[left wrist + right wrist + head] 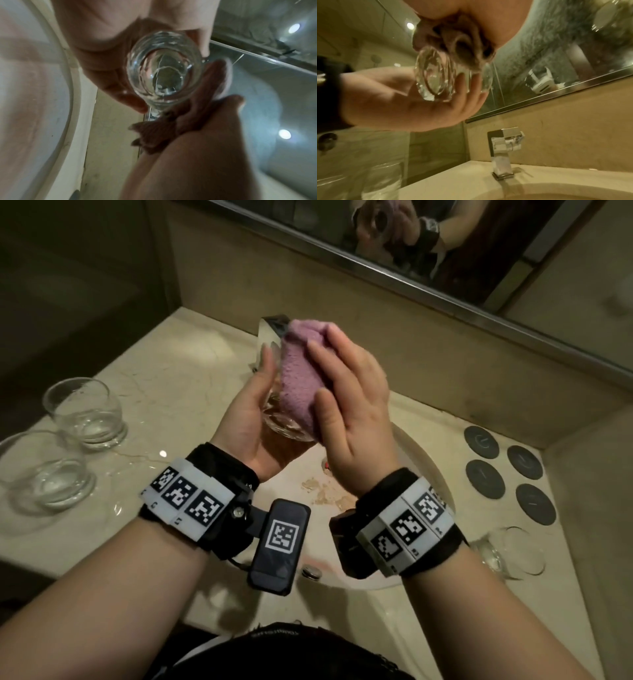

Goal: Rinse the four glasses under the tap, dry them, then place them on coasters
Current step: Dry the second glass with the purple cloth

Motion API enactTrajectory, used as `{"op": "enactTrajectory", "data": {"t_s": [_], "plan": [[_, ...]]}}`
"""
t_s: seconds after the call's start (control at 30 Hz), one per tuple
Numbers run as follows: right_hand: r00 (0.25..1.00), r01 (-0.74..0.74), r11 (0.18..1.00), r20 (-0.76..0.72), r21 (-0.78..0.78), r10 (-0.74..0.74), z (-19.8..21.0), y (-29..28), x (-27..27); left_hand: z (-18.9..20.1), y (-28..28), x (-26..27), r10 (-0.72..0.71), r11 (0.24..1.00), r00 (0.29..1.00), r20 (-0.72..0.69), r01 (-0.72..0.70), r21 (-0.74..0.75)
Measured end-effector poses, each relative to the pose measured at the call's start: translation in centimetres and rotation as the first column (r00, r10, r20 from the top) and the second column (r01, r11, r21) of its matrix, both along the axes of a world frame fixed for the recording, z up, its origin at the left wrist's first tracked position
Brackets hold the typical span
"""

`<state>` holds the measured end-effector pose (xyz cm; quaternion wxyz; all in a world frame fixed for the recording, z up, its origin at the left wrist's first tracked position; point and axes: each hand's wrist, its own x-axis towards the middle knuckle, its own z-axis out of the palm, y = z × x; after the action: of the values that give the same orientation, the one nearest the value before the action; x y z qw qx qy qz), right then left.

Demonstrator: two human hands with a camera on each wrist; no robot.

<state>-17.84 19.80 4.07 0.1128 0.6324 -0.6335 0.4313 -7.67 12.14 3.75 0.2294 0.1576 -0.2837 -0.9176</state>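
Glass (287, 429) mostly behind cloth (301, 371), seemingly.

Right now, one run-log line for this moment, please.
step: drying | left hand: holds glass over sink | right hand: presses pink cloth on glass | coasters: all bare

Clear glossy glass (164, 75) is showing through fuzzy pink cloth (301, 371). The tap (503, 150) is gleaming like polished metal, the counter (164, 378) looking like smooth veined stone, the coasters (503, 474) perhaps matt dark.
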Motion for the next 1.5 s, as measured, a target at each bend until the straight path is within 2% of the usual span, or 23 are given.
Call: {"op": "enactTrajectory", "data": {"t_s": [0.1, 0.17, 0.2, 0.23, 0.27, 0.3, 0.33, 0.4, 0.43, 0.5, 0.63, 0.7, 0.8, 0.83, 0.93, 1.0, 1.07, 1.13, 1.17, 1.2, 1.33, 1.43, 1.5], "plan": [[0.997, 0.032, 0.997, 0.073, 0.064, -0.037, 0.6, -0.4, 1.1, -0.3, -0.2, -0.1, -0.01, 0.996, 1.0, 0.029, 0.013, -0.093], [0.939, 0.013, 0.996, 0.34, 0.091, -0.043, 1.9, -1.1, 1.0, -0.5, -0.4, 0.1, -0.008, 0.992, 0.999, 0.033, 0.012, -0.124], [0.805, -0.051, 0.994, 0.593, 0.096, -0.016, 2.8, -1.4, 1.0, -0.6, -0.6, 0.1, -0.006, 0.989, 0.999, 0.036, 0.011, -0.144], [0.558, -0.142, 0.984, 0.83, 0.107, -0.01, 3.3, -1.6, 0.5, -0.4, -0.6, 0.2, -0.013, 0.985, 0.999, 0.042, 0.02, -0.174], [0.289, -0.235, 0.969, 0.957, 0.071, 0.0, 3.2, -1.8, -0.1, -0.1, -0.5, 0.3, -0.015, 0.978, 0.998, 0.062, 0.027, -0.208], [0.087, -0.29, 0.957, 0.996, 0.011, 0.015, 2.9, -1.8, -0.5, 0.0, -0.5, 0.2, -0.011, 0.971, 0.996, 0.093, 0.033, -0.236], [-0.024, -0.278, 0.96, 0.999, -0.038, 0.032, 2.5, -1.6, -0.7, 0.2, -0.6, 0.1, 0.002, 0.967, 0.992, 0.13, 0.031, -0.255], [-0.115, -0.25, 0.964, 0.991, -0.089, 0.061, 1.9, -1.2, -1.1, 0.2, -0.7, -0.3, 0.068, 0.959, 0.979, 0.19, -0.012, -0.282], [-0.119, -0.242, 0.963, 0.989, -0.116, 0.089, 2.1, -0.9, -1.1, 0.2, -0.7, -0.4, 0.104, 0.948, 0.97, 0.218, -0.031, -0.315], [-0.01, -0.247, 0.964, 0.995, -0.096, 0.097, 2.0, -0.7, -1.2, 0.2, -0.7, -0.6, 0.171, 0.919, 0.942, 0.288, -0.047, -0.392], [0.462, -0.24, 0.965, 0.887, 0.103, 0.02, 1.4, -0.9, -0.5, 0.4, -0.5, -0.6, 0.1, 0.915, 0.962, 0.254, 0.012, -0.404], [0.618, -0.259, 0.951, 0.786, 0.17, 0.028, 0.8, -0.6, -0.5, 0.3, -0.8, -0.3, 0.006, 0.934, 0.982, 0.187, 0.061, -0.351], [0.6, -0.339, 0.886, 0.798, 0.316, -0.055, 0.4, 0.7, -0.6, 0.3, -1.3, 0.4, -0.121, 0.957, 0.993, 0.007, 0.119, -0.265], [0.552, -0.335, 0.876, 0.826, 0.347, -0.116, 0.5, 1.1, -0.7, 0.5, -1.2, 0.6, -0.166, 0.955, 0.985, -0.04, 0.151, -0.256], [0.289, -0.355, 0.905, 0.949, 0.232, -0.129, 1.4, 1.4, -1.3, 0.3, -0.9, 0.7, -0.257, 0.937, 0.966, -0.025, 0.243, -0.253], [0.23, -0.366, 0.909, 0.966, 0.199, -0.119, 2.3, 1.3, -1.9, 0.1, -0.6, 0.5, -0.272, 0.934, 0.962, 0.005, 0.265, -0.24], [0.352, -0.286, 0.912, 0.918, 0.294, -0.185, 2.9, 1.0, -2.2, 0.1, -0.3, 0.3, -0.271, 0.937, 0.962, -0.012, 0.261, -0.233], [0.592, -0.175, 0.875, 0.759, 0.451, -0.273, 3.4, 1.2, -2.4, 0.6, -0.1, 0.2, -0.249, 0.94, 0.969, -0.005, 0.24, -0.242], [0.675, -0.112, 0.866, 0.677, 0.487, -0.294, 3.6, 1.3, -2.8, 0.9, 0.0, -0.1, -0.234, 0.936, 0.972, 0.018, 0.23, -0.268], [0.697, -0.062, 0.875, 0.649, 0.48, -0.307, 3.8, 1.6, -3.3, 1.0, 0.0, -0.4, -0.21, 0.928, 0.977, 0.046, 0.214, -0.306], [0.537, -0.138, 0.896, 0.792, 0.423, -0.291, 4.2, 3.8, -4.4, 1.1, 1.5, -2.4, -0.023, 0.878, 0.983, 0.18, 0.106, -0.466], [0.525, -0.186, 0.862, 0.789, 0.471, -0.318, 3.8, 5.7, -4.7, 1.1, 3.4, -4.0, 0.09, 0.67, 0.947, 0.309, 0.172, -0.722], [0.46, -0.202, 0.878, 0.834, 0.434, -0.307, 3.7, 7.3, -5.5, 1.1, 5.0, -5.1, 0.144, 0.564, 0.923, 0.357, 0.22, -0.796]]}}
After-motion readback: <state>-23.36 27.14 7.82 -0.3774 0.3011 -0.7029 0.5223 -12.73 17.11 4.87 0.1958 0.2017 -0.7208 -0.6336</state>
